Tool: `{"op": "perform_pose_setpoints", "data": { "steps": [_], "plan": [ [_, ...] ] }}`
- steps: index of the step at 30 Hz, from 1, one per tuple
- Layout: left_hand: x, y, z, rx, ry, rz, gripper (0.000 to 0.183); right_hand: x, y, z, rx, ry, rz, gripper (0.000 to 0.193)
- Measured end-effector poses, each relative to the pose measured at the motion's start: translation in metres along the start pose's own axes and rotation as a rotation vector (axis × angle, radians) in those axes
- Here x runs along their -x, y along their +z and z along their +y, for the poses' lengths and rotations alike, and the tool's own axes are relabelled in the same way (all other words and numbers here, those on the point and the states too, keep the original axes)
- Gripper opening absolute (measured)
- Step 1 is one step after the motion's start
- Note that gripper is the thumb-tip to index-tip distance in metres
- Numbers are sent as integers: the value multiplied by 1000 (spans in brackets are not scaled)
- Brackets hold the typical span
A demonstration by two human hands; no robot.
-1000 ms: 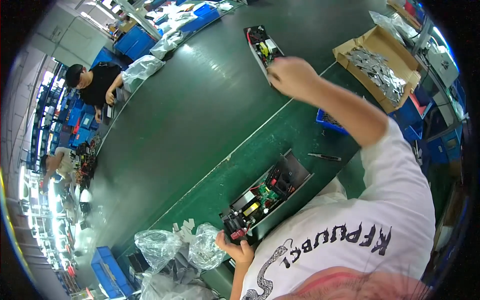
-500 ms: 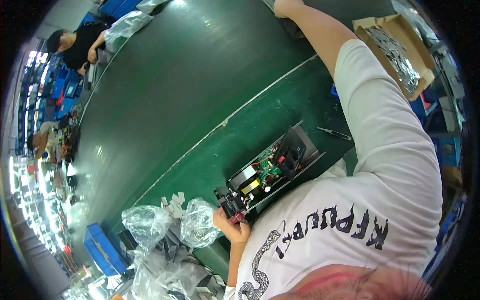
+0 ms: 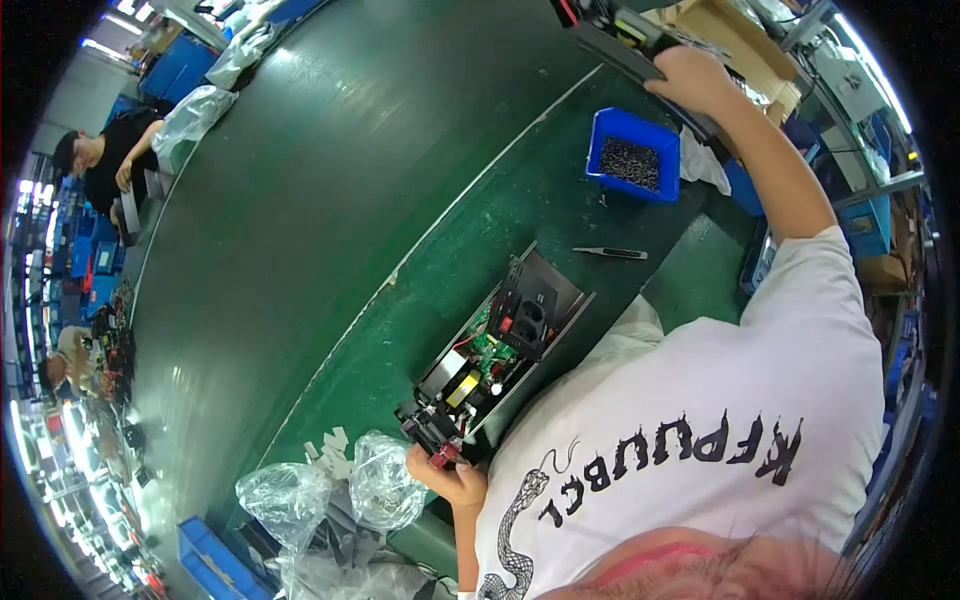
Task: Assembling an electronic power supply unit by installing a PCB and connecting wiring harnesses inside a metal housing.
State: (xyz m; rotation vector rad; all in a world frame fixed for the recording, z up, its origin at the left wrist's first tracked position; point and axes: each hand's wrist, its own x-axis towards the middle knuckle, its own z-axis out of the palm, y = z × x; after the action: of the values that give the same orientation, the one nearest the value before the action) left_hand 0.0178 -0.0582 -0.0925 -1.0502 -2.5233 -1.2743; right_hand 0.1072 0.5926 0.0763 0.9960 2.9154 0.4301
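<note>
The right hand (image 3: 692, 82) has its fingers closed on the side of an open electronics unit (image 3: 622, 60), its red wire and yellow part showing beyond the fingertips. A second ago this unit lay beyond the white line on the bench with the hand at its near end; now it is held farther right, overlapping the cardboard box (image 3: 738, 35) just behind the grip. The blue bin (image 3: 625, 127) of small dark screw-like parts, mostly hidden by the forearm before, now shows whole, just below that hand.

The left hand (image 3: 455, 483) stays at the near end of the second unit, a metal chassis (image 3: 565, 275), with thumb and fingers about its dark red connector (image 3: 445, 455); whether they pinch it or only touch, I cannot tell. Up the chassis from this grip come the yellow-banded transformer (image 3: 463, 389), the green circuit board (image 3: 490, 352) and the black socket panel (image 3: 527, 318), in the same order as before. Just left of this hand are clear plastic bags (image 3: 385, 490), also unchanged.
</note>
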Motion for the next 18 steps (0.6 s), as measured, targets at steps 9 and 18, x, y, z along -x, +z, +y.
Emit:
{"op": "perform_pose_setpoints", "data": {
  "steps": [9,18],
  "plan": [
    [9,-5,3,141,-215,-4,74,38,68,14,60,53,-150,34],
    [7,4,-2,74,-300,-25,66,161,-142,-136,-538,-580,-160,29]
  ]
}}
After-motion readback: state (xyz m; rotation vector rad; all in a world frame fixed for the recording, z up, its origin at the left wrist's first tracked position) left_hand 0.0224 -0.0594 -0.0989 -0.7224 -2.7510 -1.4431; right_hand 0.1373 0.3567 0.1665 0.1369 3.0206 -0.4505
